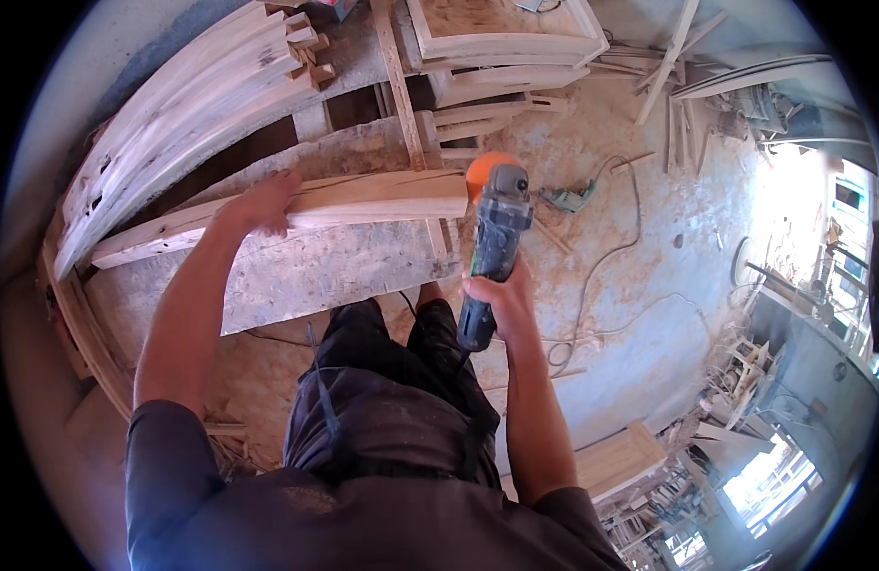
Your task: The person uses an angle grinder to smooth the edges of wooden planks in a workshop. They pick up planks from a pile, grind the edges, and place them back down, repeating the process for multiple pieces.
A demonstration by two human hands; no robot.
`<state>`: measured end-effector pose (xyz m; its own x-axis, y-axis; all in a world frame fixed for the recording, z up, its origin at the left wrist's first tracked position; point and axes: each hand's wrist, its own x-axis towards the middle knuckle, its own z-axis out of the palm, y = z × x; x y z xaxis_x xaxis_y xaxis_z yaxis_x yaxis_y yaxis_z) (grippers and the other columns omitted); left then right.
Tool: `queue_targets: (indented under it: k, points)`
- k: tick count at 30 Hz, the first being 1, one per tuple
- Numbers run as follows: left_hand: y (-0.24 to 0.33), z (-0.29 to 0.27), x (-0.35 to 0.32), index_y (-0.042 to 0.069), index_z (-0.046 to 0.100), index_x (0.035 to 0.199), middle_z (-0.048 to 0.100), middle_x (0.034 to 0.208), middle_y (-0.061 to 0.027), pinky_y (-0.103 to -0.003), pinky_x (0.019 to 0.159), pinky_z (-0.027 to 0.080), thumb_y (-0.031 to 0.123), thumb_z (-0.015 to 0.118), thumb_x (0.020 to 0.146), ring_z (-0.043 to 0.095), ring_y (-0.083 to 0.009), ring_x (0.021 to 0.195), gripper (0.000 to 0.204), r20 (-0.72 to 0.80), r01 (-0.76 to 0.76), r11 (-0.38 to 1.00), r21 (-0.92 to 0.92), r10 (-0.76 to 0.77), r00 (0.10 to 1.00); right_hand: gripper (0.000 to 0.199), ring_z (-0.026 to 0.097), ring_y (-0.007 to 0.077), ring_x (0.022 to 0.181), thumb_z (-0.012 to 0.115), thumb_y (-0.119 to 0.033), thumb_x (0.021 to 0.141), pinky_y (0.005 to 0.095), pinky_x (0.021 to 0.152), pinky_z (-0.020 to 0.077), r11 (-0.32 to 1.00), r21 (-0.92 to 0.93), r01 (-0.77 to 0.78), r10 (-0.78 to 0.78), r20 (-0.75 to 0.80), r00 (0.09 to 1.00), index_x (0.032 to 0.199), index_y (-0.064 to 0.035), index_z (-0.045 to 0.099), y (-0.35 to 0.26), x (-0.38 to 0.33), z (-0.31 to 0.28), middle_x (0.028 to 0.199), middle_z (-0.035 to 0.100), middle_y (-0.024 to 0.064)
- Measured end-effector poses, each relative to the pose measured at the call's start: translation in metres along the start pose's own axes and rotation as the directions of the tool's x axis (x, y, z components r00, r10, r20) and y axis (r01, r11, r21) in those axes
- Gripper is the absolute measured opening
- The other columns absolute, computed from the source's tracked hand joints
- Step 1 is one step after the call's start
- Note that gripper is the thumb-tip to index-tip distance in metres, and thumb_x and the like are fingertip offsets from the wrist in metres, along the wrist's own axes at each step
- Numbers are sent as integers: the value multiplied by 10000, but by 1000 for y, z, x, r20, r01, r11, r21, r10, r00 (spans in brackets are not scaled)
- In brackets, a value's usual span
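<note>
A long pale wooden beam point(373, 197) lies across the workbench point(268, 271) in front of me. My left hand point(260, 204) is closed over the beam's top, left of its middle, with the fingers on its far side. In my right hand point(504, 297) is a dark angle grinder point(499, 233), gripped round its body. An orange disc point(487, 173) on the grinder's head is at the beam's right end; whether the two touch I cannot tell.
Several planed timbers point(192, 119) are stacked at the far left. Wooden frames point(511, 43) stand at the back. On the dusty floor to the right lie a green power tool point(570, 197) and a looping cable point(637, 214). A wooden panel point(622, 463) is at the lower right.
</note>
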<state>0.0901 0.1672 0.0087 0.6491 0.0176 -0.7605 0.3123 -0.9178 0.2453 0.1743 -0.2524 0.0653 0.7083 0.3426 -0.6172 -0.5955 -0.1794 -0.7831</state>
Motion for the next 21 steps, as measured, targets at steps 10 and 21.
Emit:
queue_targets:
  k: [10,21]
  points:
    - [33,37,-36,74,517,1324,526,1329,-169,-563,1109,374,67,857,685,463,-389,1328,724,-395,65,998,5,-58,917,421,675,231,658,773,-41,717,367,613,565,971,232,-52,85,-137,987,1086,-17,570,-6,-6,-37,829,655,105]
    - [-79,73,-105,76,442,1510,575,1270,-188,-498,1119,368,13,716,719,512,-387,1243,840,-607,146,988,54,-84,790,308,666,303,688,691,-192,784,448,650,587,889,454,-64,214,-288,934,988,19,600,94,-144,-82,831,660,139]
